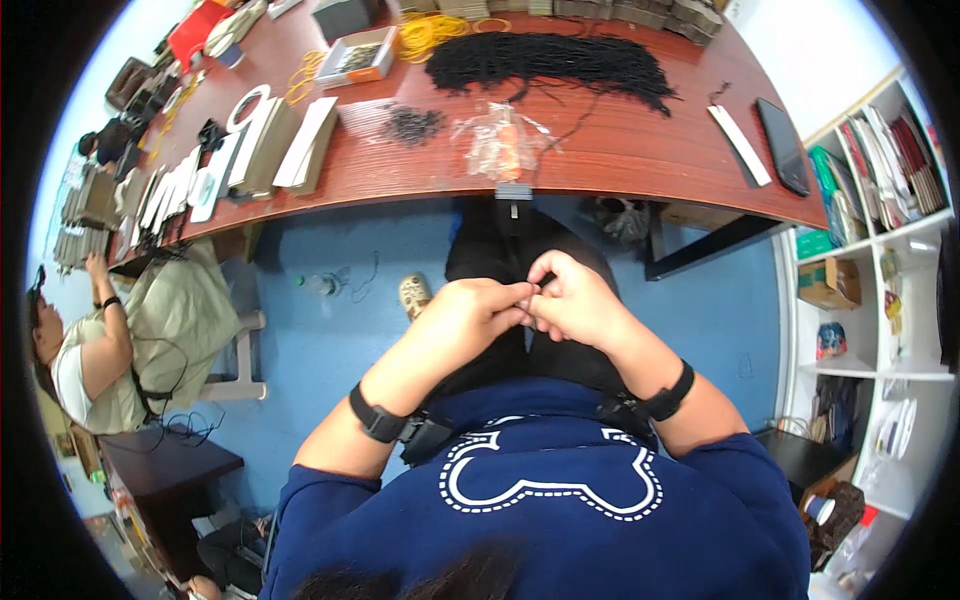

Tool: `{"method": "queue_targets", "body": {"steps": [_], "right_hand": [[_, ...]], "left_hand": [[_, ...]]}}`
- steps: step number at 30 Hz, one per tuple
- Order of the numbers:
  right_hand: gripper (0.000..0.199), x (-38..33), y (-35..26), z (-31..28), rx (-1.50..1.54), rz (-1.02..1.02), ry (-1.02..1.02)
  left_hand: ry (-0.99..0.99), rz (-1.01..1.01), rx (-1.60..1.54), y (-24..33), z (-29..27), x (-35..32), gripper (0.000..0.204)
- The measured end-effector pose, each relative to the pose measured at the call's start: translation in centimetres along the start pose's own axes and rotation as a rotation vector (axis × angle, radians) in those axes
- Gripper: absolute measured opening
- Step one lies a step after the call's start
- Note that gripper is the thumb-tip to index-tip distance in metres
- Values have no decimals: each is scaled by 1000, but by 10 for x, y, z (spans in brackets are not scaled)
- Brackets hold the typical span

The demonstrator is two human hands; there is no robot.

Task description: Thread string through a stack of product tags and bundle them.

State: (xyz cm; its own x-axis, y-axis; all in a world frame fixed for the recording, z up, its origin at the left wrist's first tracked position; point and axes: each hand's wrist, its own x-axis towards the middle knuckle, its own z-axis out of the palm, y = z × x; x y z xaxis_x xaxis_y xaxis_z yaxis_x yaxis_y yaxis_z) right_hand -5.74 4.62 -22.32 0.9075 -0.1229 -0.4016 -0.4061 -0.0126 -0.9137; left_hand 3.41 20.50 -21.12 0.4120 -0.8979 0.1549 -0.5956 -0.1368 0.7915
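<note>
**Both hands pinched on a dark cord, below the desk edge**

Here, a thin black cord (pixel 532 291) sits between the two hands, over the lap and just short of the desk edge (pixel 600 195). It is too small to tell its long axis. The left hand (pixel 470 318) and right hand (pixel 570 300) touch at the fingertips, both closed in a pinch on it; neither is nearer. Up on the red-brown wood-grain desk: a small grey clip (pixel 513 192) at the rim, a crinkled clear plastic bag (pixel 497 140), a matte heap of black cords (pixel 550 62), yellow rubber bands (pixel 428 32). Another person (pixel 110 350) works at far left.
</note>
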Motion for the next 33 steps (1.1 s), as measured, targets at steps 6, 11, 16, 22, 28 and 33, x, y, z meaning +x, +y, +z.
{"method": "queue_targets", "body": {"steps": [6,11,16,22,28,33], "right_hand": [[35,-3,0,-1,-10,108,-168],[30,0,0,5,46,98,-219],[24,6,11,-6,96,123,-279],[38,3,17,-7,308,154,-243],[28,-18,10,-11,-647,-264,-61],[24,-31,-47,-63,-775,-502,161]], "left_hand": [[-141,-106,136,4,0,-4,14],[-136,-50,160,-3,6,-5,14],[21,118,356,1,5,-4,9],[268,-263,-321,-5,18,-9,10],[398,-351,-651,-10,-1,-2,16],[480,-187,-310,2,-43,7,13]]}}
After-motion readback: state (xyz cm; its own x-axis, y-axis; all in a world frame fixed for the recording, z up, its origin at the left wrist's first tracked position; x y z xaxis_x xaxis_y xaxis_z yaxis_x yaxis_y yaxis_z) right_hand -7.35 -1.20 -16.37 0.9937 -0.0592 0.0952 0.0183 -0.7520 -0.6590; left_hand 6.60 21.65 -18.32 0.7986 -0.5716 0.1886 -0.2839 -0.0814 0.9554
